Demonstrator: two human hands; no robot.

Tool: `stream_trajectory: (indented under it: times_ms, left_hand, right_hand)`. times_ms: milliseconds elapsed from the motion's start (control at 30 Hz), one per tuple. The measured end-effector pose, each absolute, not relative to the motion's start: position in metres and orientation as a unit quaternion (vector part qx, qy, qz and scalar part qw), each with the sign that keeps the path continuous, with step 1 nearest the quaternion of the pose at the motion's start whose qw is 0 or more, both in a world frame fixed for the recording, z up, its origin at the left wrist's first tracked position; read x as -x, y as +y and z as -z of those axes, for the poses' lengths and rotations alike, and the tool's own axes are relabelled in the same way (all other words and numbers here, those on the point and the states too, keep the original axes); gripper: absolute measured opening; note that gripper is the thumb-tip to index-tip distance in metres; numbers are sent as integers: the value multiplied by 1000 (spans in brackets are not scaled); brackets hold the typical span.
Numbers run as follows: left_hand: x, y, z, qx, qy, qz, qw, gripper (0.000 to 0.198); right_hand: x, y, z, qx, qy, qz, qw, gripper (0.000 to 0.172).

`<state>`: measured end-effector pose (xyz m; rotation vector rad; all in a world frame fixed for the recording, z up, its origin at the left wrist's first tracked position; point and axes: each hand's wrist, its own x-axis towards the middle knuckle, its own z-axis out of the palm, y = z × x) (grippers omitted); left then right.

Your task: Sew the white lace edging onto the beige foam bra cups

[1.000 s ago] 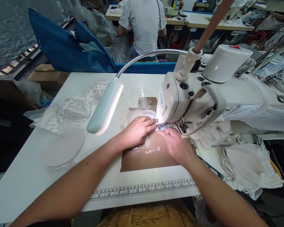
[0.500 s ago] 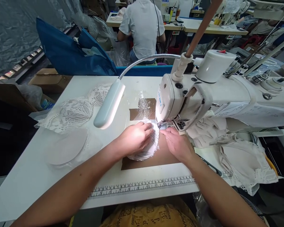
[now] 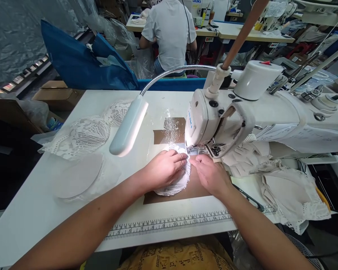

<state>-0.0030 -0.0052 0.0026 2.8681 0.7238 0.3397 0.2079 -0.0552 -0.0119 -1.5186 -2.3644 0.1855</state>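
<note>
A rounded white lace cup piece [image 3: 178, 186] lies under the needle area of a white sewing machine [image 3: 198, 120], partly hidden by my hands. My left hand [image 3: 163, 169] rests on its left side, fingers bent together and pressing the lace. On the opposite side, my right hand [image 3: 210, 173] is closed, with thumb and forefinger pinching the piece's right edge just in front of the presser foot. The exact grip of the fingertips is too small to make out. Brown tape [image 3: 169, 198] on the table shows beneath the piece.
Left on the table are lace pieces [image 3: 83, 135] and smooth white oval pads [image 3: 80, 176]. A lamp [image 3: 129, 125] hangs over the middle. More fabric pieces [image 3: 293, 193] and dark scissors [image 3: 249, 197] lie right. A printed ruler [image 3: 169, 223] runs along the front. Another person [image 3: 170, 33] sits beyond.
The lace piece has turned and shifted slightly toward me and to the right. My left hand has moved slightly down and to the right with it; my right hand stays at its edge.
</note>
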Motion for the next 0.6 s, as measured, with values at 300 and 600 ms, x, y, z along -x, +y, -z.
stream_trajectory:
  times_ms: [300,600]
  left_hand:
    - [4,-1,1,-962,236,-120,73,34]
    - [7,5,4,-957,234,-158,68,31]
  right_hand:
    - [-201,-54,13,543,-832,-21,116,37]
    - [-204,-58,14,513,-843,-27,159,36]
